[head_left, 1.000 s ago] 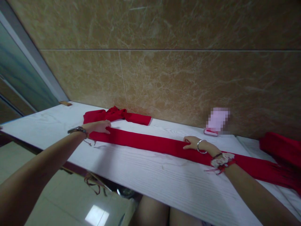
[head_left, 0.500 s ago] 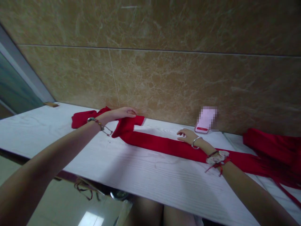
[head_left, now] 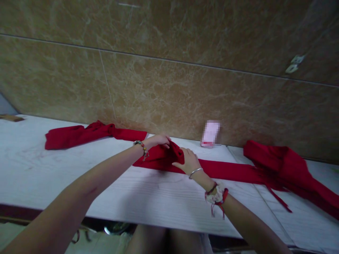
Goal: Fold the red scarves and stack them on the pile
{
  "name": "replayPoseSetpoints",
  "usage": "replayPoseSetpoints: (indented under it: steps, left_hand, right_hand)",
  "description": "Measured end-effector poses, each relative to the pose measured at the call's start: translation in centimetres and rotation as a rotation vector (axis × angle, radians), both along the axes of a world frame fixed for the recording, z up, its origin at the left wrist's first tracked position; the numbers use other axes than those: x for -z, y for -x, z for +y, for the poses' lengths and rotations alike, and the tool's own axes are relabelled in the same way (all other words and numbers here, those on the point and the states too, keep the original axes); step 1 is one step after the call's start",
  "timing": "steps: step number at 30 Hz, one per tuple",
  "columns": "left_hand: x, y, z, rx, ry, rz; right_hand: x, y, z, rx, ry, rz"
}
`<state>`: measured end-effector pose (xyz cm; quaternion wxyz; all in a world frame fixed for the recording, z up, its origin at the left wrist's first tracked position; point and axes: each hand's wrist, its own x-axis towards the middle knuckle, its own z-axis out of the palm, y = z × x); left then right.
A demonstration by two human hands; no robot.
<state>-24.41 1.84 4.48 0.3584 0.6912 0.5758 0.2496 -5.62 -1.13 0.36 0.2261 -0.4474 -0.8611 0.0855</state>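
Note:
A long red cloth strip runs along the white table, its middle part raised into a loose fold. My left hand is closed on the top of this fold. From the right, my right hand grips the fold's other side, thumb low and fingers behind the cloth. Part of the fabric is hidden by both hands. Farther left, a crumpled red cloth lies against the wall side. At the right end, the strip meets a heaped red cloth with a thin tie hanging off it.
A pink-screened phone leans against the brown marbled wall behind the table. A small wooden block sits at the far left. The table's front edge is close to my legs. A seam crosses the tabletop at right.
My left hand has come right and lifted the strip into a fold. My right hand has closed on the cloth beside it. The view has shifted to the right.

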Motion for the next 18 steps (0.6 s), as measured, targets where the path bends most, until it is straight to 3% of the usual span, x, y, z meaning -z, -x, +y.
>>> replayPoseSetpoints:
  steps: [4,8,13,18]
  left_hand:
    - [-0.4,0.5,-0.7,-0.024,-0.049,0.189]
    - [-0.8,1.5,-1.5,-0.051,-0.168,0.334]
    - [-0.9,4.0,-2.8,0.114,-0.121,0.446]
    - [0.9,4.5,-4.1,0.276,0.037,0.099]
  right_hand:
    - [0.5,0.7,0.6,0.091,-0.02,0.063]
    - [-0.9,-0.1,2.4,0.079,-0.084,0.262]
    - [-5.5,-5.2,6.0,0.188,-0.28,0.491]
    - [-10.7,-12.5,9.6,0.38,-0.404,0.559]
